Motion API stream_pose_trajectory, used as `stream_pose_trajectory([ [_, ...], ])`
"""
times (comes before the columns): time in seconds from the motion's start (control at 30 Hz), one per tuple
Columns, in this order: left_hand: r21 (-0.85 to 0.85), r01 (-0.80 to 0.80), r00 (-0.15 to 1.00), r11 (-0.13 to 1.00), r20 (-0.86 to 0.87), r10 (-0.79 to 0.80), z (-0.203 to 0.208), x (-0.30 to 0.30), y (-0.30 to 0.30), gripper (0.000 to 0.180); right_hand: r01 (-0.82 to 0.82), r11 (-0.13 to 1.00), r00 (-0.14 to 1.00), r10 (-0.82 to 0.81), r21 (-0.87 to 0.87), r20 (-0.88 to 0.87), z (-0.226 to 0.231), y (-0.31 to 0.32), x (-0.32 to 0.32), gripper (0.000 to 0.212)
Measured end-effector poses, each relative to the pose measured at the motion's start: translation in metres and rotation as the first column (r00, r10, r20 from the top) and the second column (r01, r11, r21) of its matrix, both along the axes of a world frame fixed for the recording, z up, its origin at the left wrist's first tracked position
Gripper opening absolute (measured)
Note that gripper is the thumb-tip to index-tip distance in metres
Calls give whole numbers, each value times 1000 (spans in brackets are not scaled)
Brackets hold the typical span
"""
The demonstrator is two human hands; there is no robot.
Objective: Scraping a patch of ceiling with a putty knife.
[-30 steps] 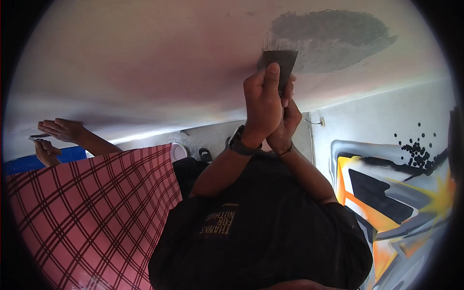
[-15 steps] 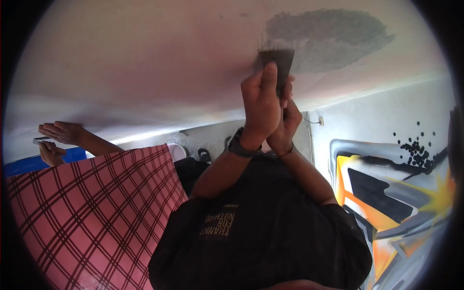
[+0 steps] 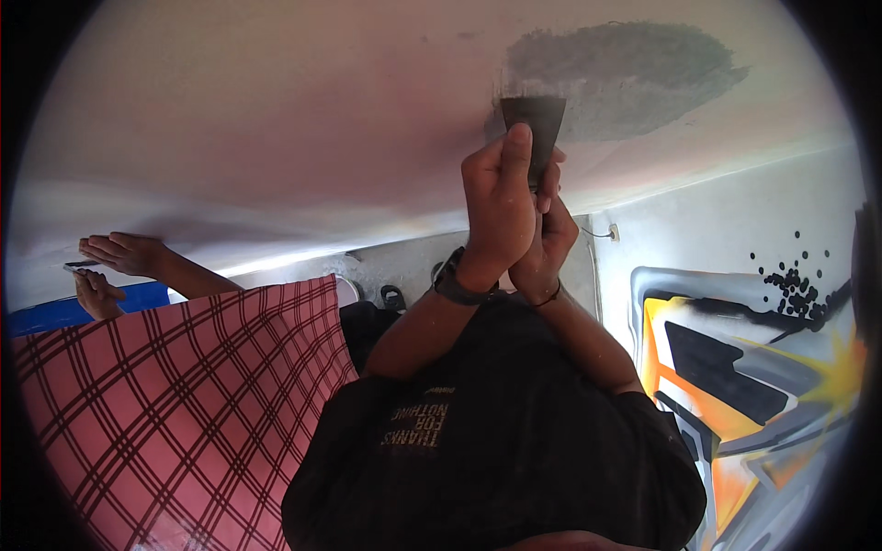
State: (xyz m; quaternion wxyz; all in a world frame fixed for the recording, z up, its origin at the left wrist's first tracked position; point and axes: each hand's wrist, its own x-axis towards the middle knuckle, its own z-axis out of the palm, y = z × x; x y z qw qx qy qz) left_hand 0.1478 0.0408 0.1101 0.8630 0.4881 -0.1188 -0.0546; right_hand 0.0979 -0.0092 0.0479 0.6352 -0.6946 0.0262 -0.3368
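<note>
A dark flat scraper (image 3: 536,129) with a wide blade is held up against the pale wall (image 3: 303,119). Its blade edge lies at the lower left of a rough grey patch (image 3: 634,78) on that wall. My left hand (image 3: 501,202), with a dark band on its wrist, is closed on the scraper, its thumb flat along the blade's face. Close behind it, my right hand (image 3: 553,234) wraps the scraper from the other side, its fingertips showing at the blade's right edge. The scraper's handle is mostly hidden by my hands.
At the left, another person's hands (image 3: 124,254) are by the wall, one holding a small flat tool (image 3: 81,265). Pink plaid cloth (image 3: 184,404) fills the lower left. A painted wall (image 3: 735,367) stands at right, with a socket (image 3: 614,232). A dark sandal (image 3: 392,297) lies on the floor.
The scraper and both my hands sit slightly farther right and lower in the picture, and the whole view has shifted a little. Both hands keep their grip.
</note>
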Motion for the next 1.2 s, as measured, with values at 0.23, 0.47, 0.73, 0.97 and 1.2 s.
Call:
stream_pose_trajectory([
  [0.23, -9, 11, 997, 1000, 76, -10, 14, 7, 2, 51, -23, 999, 997, 21, 25, 70, 15, 1, 6, 16],
  [0.47, 4, 10, 997, 1000, 82, -11, 23, 14, 18, 51, 3, 1000, 997, -4, 10, 81, 20, 17, 15, 16],
  [0.73, 41, 6, 998, 999, 61, -9, 21, 37, 45, 53, 5, 1000, 999, -6, 12, 39, 24, 44, 37, 15],
  [0.97, -27, -4, 1000, 1000, 15, 5, 4, 53, 56, 51, -4, 999, 1000, 4, 35, 7, 11, 57, 51, 14],
  [1.2, -3, -21, 1000, 1000, -10, 21, 8, 29, 42, 51, -28, 999, 999, 29, -38, 14, 2, 36, 30, 14],
])
